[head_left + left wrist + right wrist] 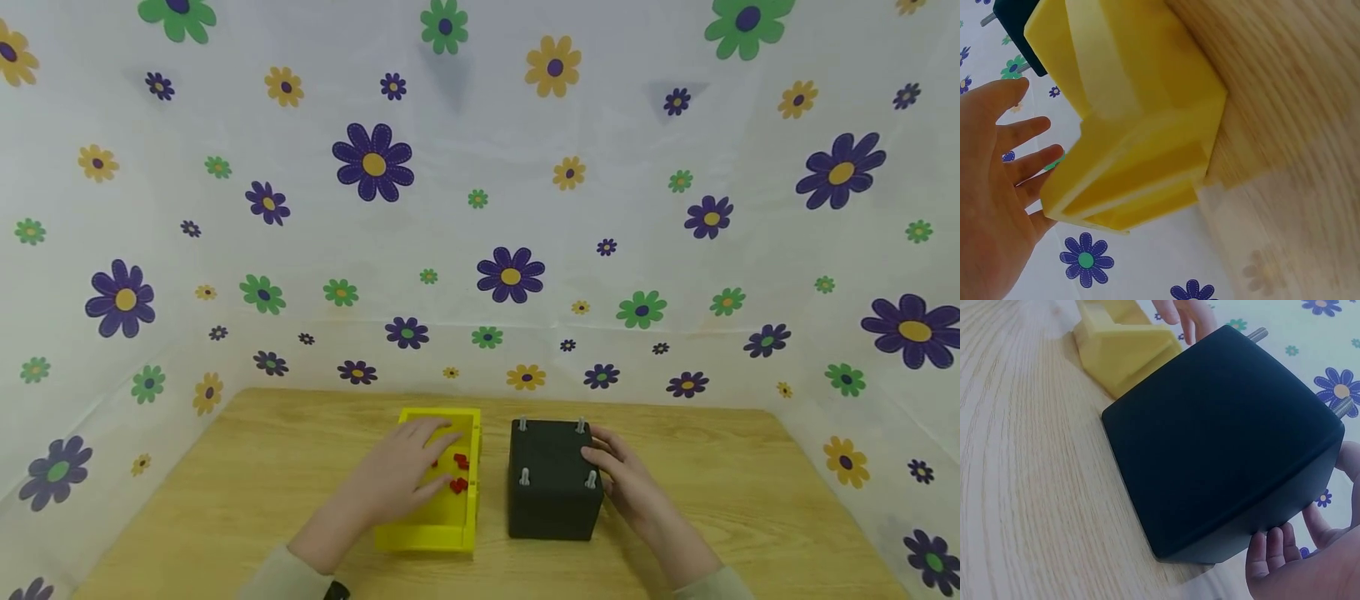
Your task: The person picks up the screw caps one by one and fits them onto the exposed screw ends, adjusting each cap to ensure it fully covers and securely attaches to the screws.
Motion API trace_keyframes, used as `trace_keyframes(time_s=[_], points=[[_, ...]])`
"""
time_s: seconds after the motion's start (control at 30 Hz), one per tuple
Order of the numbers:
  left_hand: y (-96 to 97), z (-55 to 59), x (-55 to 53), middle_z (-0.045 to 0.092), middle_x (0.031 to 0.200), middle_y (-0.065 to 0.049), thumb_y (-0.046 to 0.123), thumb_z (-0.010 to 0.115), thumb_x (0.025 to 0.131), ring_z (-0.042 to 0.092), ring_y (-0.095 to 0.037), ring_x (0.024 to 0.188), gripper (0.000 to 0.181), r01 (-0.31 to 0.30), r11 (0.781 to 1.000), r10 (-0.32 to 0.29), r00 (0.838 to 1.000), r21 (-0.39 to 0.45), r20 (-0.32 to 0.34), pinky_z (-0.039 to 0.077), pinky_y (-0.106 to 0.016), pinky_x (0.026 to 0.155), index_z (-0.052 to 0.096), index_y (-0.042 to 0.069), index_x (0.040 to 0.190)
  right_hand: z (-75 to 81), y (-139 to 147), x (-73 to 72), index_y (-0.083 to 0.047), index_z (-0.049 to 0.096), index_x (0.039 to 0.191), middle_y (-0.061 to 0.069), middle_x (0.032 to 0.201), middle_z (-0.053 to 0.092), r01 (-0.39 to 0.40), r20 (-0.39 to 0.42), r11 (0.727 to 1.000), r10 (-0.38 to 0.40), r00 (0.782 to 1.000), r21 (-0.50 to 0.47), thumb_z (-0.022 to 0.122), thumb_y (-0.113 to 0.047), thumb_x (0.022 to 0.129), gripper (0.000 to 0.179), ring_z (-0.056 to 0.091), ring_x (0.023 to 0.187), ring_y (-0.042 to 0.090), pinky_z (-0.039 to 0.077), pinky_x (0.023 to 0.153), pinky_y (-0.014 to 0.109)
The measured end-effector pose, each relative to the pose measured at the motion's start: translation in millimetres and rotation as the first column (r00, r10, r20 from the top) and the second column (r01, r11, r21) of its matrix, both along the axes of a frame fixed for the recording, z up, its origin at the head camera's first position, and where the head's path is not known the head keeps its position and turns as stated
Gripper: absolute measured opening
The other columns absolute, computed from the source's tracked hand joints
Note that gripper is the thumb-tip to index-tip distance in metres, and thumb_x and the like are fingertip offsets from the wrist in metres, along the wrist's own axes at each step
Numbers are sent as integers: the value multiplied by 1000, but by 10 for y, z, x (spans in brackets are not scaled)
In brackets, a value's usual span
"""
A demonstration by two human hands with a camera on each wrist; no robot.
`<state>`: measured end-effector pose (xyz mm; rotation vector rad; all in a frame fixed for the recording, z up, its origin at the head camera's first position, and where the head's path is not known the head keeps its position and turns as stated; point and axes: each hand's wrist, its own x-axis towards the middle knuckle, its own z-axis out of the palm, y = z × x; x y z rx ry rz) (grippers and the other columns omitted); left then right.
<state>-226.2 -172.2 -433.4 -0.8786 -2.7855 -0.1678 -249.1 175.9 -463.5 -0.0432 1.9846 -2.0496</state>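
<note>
My left hand (401,471) hovers over a yellow bin (427,537), fingers spread and slightly bent. Several small red pieces (459,485) lie inside, too small to name surely; the hand hides part of the interior. In the left wrist view nothing shows in the left hand (997,156). To the right stands a black box (555,500) with several upright threaded metal studs (524,477) near its top corners. My right hand (637,492) rests against the box's right side, its uppermost digit at the top edge. Fingertips (1259,547) touch the side wall in the right wrist view.
Bin and box stand apart on a wood-grain table (270,467), with a narrow gap between them. A white flower-print sheet (450,225) closes off the back and both sides. A dark band (337,591) shows by the left sleeve.
</note>
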Motion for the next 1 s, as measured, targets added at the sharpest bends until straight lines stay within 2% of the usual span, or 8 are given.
trace_keyframes(time_s=[0.37,0.67,0.8,1.0], points=[[-43,-50,-96,62,136,-14,35,74,100,60,-32,129,47,10,999,-12,998,-33,-61,52,-50,115,63,8,137,-7,-8,-6,-7,29,162,20,168,30,0,-6,1000,0,1000,15,53,-22,108,62,38,148,32,41,114,34],[2,-90,-160,61,123,-9,32,75,98,59,-27,116,34,-22,996,20,999,-92,-25,55,-46,107,67,10,122,-6,12,-1,-7,28,163,20,169,28,-18,1,1000,18,1000,19,53,-24,108,64,37,149,34,39,113,34],[28,-108,-197,62,125,-10,33,73,98,59,-28,118,34,-36,991,34,999,-128,-21,53,-47,110,67,10,123,-2,11,-2,-8,29,162,20,168,30,-8,3,1000,8,1000,22,54,-24,108,62,38,148,32,39,113,34],[73,-140,-231,62,135,-13,35,71,100,58,-33,128,42,-83,977,83,997,-197,-7,48,-52,118,67,8,131,5,1,21,-6,26,163,22,169,27,-20,-1,1000,20,1000,8,53,-23,108,64,35,151,36,34,121,44]])
